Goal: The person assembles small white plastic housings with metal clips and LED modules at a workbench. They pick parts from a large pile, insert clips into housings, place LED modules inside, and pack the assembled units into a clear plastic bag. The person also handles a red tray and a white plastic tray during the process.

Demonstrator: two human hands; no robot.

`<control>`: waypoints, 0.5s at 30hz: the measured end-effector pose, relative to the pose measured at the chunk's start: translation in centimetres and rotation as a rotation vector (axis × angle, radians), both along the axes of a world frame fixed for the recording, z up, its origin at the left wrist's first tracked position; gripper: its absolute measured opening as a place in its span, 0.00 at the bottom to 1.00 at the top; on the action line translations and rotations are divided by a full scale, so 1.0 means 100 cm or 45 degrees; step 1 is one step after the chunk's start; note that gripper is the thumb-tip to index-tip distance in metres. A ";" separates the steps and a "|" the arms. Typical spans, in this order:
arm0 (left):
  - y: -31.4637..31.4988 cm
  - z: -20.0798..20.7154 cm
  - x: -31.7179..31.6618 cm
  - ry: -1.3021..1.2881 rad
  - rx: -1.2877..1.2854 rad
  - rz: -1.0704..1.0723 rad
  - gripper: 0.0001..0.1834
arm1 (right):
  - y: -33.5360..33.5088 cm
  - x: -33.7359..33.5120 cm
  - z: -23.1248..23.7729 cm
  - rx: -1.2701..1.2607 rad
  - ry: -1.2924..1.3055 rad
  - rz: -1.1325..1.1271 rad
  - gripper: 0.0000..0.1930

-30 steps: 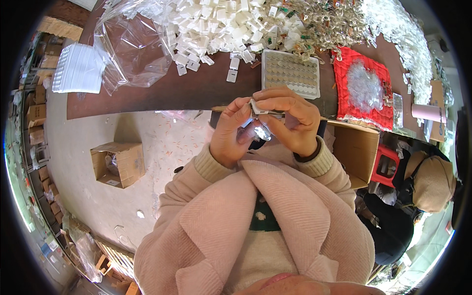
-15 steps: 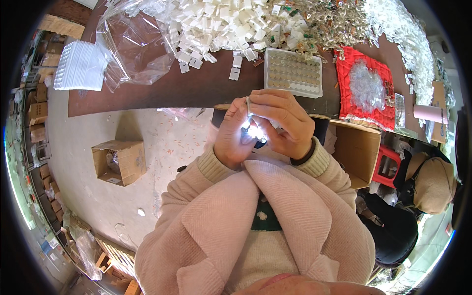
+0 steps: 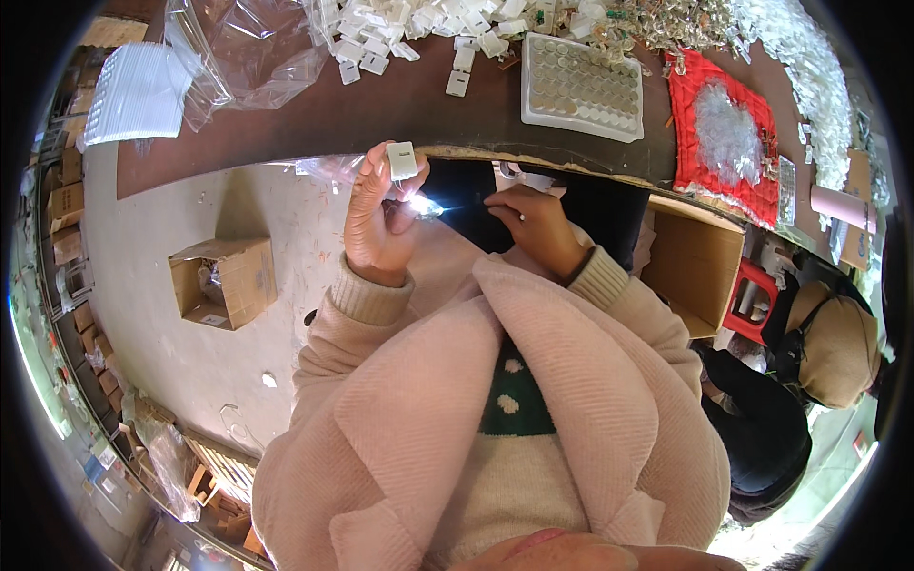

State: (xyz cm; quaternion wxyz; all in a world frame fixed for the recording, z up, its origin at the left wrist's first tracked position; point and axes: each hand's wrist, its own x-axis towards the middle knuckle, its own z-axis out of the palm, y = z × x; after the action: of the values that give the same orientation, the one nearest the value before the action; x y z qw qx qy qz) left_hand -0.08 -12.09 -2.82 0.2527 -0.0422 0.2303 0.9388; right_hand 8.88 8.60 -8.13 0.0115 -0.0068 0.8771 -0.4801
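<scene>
Just in front of the table edge, my left hand (image 3: 379, 219) is raised and grips a small white plastic case (image 3: 402, 162) with a dark slot in its face. Directly below the case, by the same fingers, a small lit lamp (image 3: 422, 206) glares; how it joins the case is lost in the brightness. To the right and apart from it, my right hand (image 3: 541, 226) is closed, fingers curled. A tiny pale speck shows at its fingertips, too small to name.
Across the table (image 3: 286, 138) lie heaped white cases (image 3: 457, 84), a tray of round coin cells (image 3: 583, 90), a red cloth (image 3: 681, 143) with clear pieces, and stacked white trays (image 3: 138, 95). Cardboard boxes (image 3: 249, 281) (image 3: 700, 266) stand below. A red stool (image 3: 752, 300) is at right.
My hands, together around the lit piece before, have separated. The left moved left and up with the white case and lamp; the right drew away to the right. The view has tilted lower.
</scene>
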 end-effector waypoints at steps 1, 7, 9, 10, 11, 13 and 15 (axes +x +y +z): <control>-0.002 -0.002 0.002 -0.001 0.020 -0.027 0.12 | -0.002 -0.004 -0.015 0.015 0.028 0.012 0.08; -0.006 -0.009 0.012 -0.009 -0.142 -0.011 0.16 | -0.015 -0.009 -0.057 0.075 -0.027 -0.045 0.12; -0.005 -0.008 0.013 0.012 -0.105 -0.023 0.16 | -0.014 -0.010 -0.061 0.064 -0.062 -0.034 0.12; -0.004 -0.008 0.012 0.020 -0.093 -0.019 0.17 | -0.014 -0.010 -0.063 0.039 -0.025 -0.030 0.12; -0.003 -0.008 0.013 0.014 -0.106 -0.022 0.17 | -0.013 -0.011 -0.064 0.076 -0.087 -0.023 0.11; 0.001 -0.006 0.015 0.027 -0.137 -0.005 0.16 | -0.013 -0.012 -0.063 0.106 -0.105 0.001 0.11; 0.001 -0.003 0.013 0.021 0.013 -0.121 0.15 | -0.013 -0.011 -0.052 0.143 -0.016 0.024 0.09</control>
State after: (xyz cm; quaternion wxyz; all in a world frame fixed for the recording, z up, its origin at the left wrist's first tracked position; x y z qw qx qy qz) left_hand 1.26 -11.97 -3.14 0.2953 -0.0222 0.2294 0.9272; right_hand 7.76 7.33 -13.34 0.0220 -0.0114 0.9024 -0.4301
